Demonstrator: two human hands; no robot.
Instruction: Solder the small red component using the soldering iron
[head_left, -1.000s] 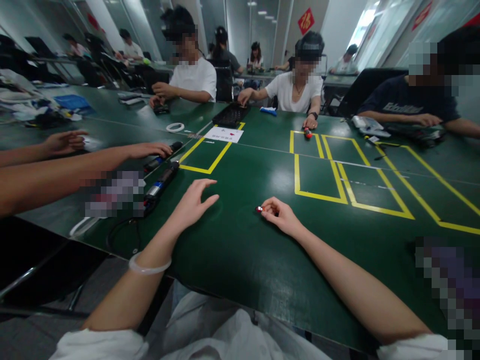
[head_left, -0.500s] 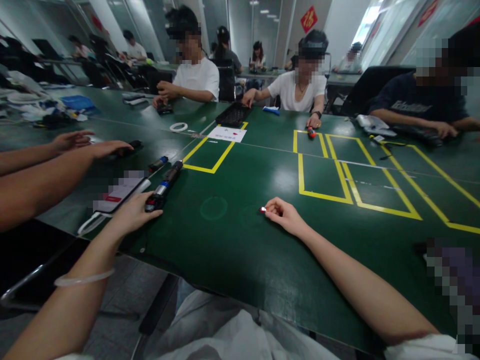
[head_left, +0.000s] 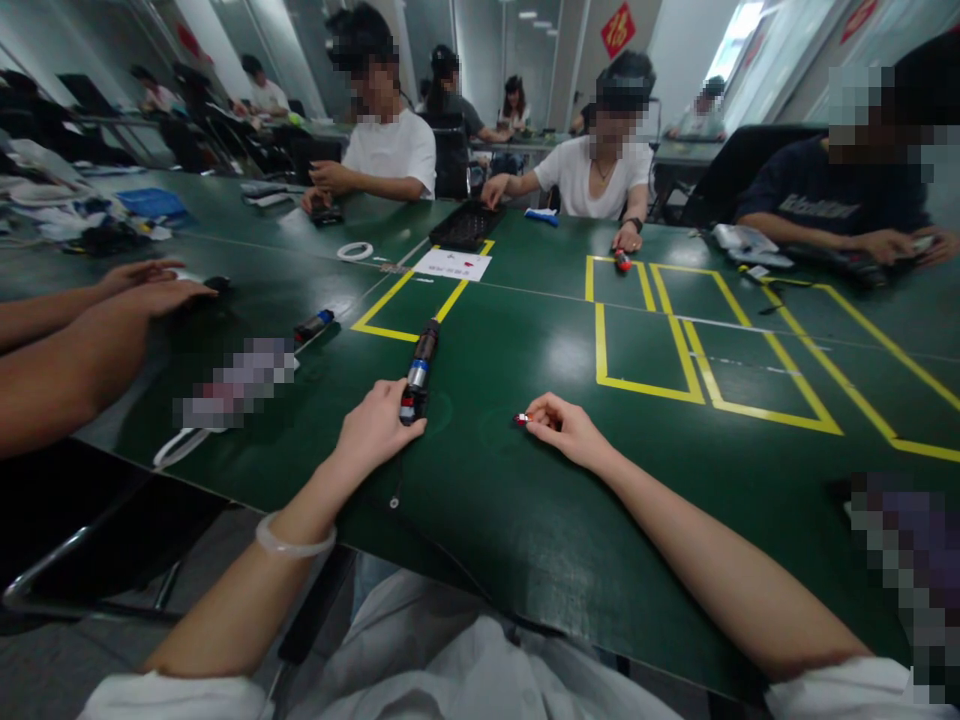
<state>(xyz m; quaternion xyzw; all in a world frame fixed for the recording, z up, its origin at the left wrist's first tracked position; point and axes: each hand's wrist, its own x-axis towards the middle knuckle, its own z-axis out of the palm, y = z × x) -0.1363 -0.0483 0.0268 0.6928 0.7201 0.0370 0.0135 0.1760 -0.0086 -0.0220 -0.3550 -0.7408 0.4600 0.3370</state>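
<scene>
My left hand is closed round the near end of a slim cylindrical device, dark at its far end with blue and silver bands and a red patch near my fingers. It lies along the green table, pointing away from me. A thin cord with a small ring end hangs below that hand. To the right, my right hand rests on the table, thumb and fingers pinching a small red piece with a bright white spot. Its exact kind is too small to tell.
Left of me lie a similar blue-banded cylinder and a blurred-out flat object. A co-worker's arms reach in from the left. Yellow tape frames, a paper sheet and a black tray are further off. More people sit opposite.
My left hand has moved right with the cylindrical device, bringing it nearer my right hand. The right hand has stayed in place. The co-worker's hands on the left have drawn back left.
</scene>
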